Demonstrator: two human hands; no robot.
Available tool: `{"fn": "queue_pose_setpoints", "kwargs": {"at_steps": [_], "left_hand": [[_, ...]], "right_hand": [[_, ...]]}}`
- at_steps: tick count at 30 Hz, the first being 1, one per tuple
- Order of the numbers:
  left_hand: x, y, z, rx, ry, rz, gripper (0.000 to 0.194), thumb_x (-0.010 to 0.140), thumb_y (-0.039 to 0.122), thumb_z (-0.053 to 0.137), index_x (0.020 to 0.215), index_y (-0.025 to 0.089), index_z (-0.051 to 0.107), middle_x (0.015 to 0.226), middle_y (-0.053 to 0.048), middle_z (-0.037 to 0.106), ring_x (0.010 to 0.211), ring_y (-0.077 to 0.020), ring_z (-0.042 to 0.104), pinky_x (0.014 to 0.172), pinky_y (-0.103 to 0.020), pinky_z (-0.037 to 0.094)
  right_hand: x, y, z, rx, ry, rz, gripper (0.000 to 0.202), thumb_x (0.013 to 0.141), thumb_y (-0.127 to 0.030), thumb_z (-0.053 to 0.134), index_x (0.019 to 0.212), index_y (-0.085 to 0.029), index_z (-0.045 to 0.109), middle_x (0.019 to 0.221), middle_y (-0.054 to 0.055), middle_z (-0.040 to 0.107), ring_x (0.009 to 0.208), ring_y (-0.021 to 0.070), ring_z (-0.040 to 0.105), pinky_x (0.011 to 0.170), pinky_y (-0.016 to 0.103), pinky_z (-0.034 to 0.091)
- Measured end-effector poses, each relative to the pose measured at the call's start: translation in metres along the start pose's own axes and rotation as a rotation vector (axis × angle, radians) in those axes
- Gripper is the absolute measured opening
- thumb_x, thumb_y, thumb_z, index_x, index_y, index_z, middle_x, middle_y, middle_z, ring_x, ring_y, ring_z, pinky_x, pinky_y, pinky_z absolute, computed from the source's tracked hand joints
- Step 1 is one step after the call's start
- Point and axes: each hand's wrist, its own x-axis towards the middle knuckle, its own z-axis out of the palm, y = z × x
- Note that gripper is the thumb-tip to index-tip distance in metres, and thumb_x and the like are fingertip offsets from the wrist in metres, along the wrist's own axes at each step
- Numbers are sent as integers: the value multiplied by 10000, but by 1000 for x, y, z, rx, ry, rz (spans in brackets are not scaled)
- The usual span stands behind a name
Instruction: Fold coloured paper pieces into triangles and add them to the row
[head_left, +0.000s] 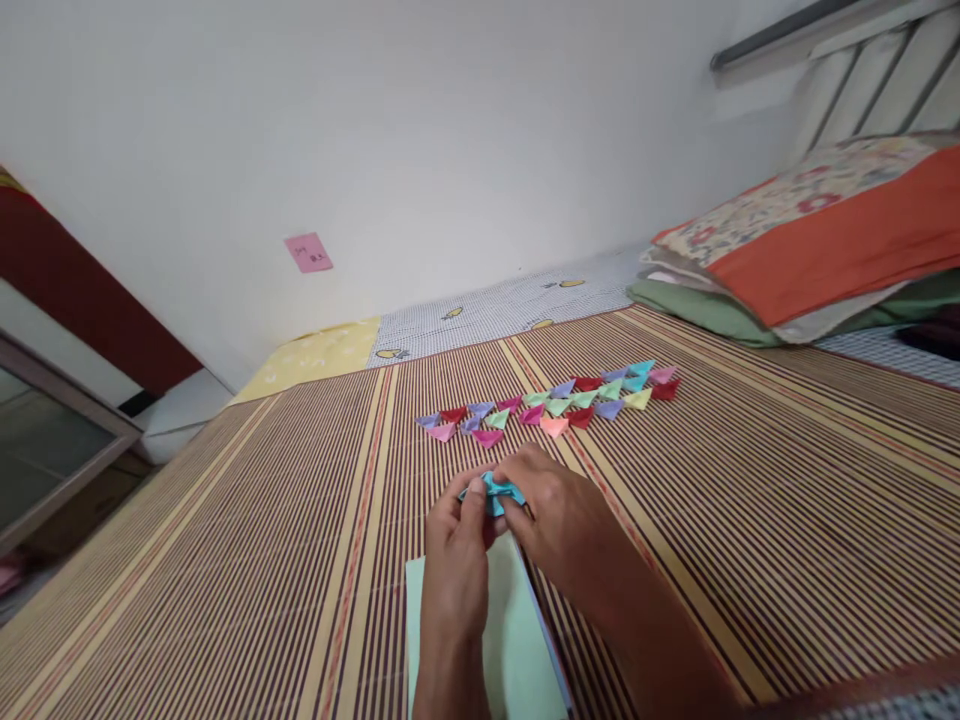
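A small folded piece of blue paper (495, 492) is held between both hands near the centre. My left hand (457, 530) pinches its left side, thumb on top. On the right side, the fingers of my right hand (551, 505) are closed on the same paper. Below the hands lies a stack of pale green paper (514, 630), partly covered by my left forearm. Beyond the hands, several small folded paper pieces (555, 427) in pink, red, purple, green, yellow and blue lie in slanting rows on the striped mat (300, 520).
Folded bedding with an orange and floral cover (832, 230) is piled at the back right. A pink note (308, 252) sticks to the white wall. Patterned cloth (465, 310) shows past the mat's far edge. A framed glass panel (52, 440) stands at the left.
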Motion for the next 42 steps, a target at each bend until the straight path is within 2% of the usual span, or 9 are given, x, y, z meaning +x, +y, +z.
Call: {"fn": "queue_pose_setpoints", "kwargs": {"at_steps": [5,10,13,18,26,34,37,39,42], "left_hand": [[1,-2,2,-89,-2,1,317,862,407,703,1038,144,719,907,-81,746,836,-188,706,760,-290,562],[2,1,1,-217,72,-34,420,769,413,784,1076,140,700,833,-51,711,724,-173,697,712,-327,594],[2,3,1,-243,87,-36,448,724,392,818,1074,135,706,780,-28,688,668,-150,669,673,-315,594],[0,6,4,-236,100,-36,439,697,386,841,1031,130,712,773,-39,706,686,-156,671,661,-298,587],[-2,4,7,-125,64,-20,419,753,441,788,1022,132,701,812,-69,739,746,-188,707,703,-316,582],[0,3,2,-22,50,-7,456,776,500,765,1048,138,705,920,-108,754,800,-208,710,708,-327,569],[3,5,-9,-2,70,2,486,796,525,750,1110,159,698,1061,-139,751,896,-233,715,767,-356,562],[6,7,-18,-49,171,43,469,830,533,717,1114,160,691,1108,-148,745,942,-233,715,827,-376,551],[10,10,-31,-174,334,135,407,848,472,717,1102,155,695,1080,-132,748,985,-231,711,848,-361,536]], "right_hand": [[0,0,0,161,63,-56,175,860,-78,582,977,-191,645,1019,49,638,891,200,632,740,295,447],[-1,10,-11,284,146,-60,175,836,-92,595,959,-197,660,922,28,633,729,153,580,652,264,449],[-1,12,-15,309,221,-114,128,875,-111,565,868,-191,665,860,33,620,767,165,590,632,253,451],[0,4,-5,174,256,-185,175,898,-85,551,782,-174,649,867,53,603,827,190,576,727,298,454],[1,3,3,-71,217,-191,214,912,-72,555,722,-145,623,827,72,595,818,226,528,737,347,411],[2,-2,4,-65,197,-226,279,964,-97,486,740,-165,636,825,65,600,815,213,515,741,333,402],[3,16,1,-44,163,-205,228,938,-106,526,748,-177,630,846,61,603,834,215,531,748,326,408],[2,39,-5,-30,152,-150,206,910,-82,549,747,-180,630,829,49,605,832,212,547,757,320,412],[-2,72,-12,-148,301,77,191,885,-107,579,710,-178,610,797,56,600,776,222,551,712,325,400]]}}
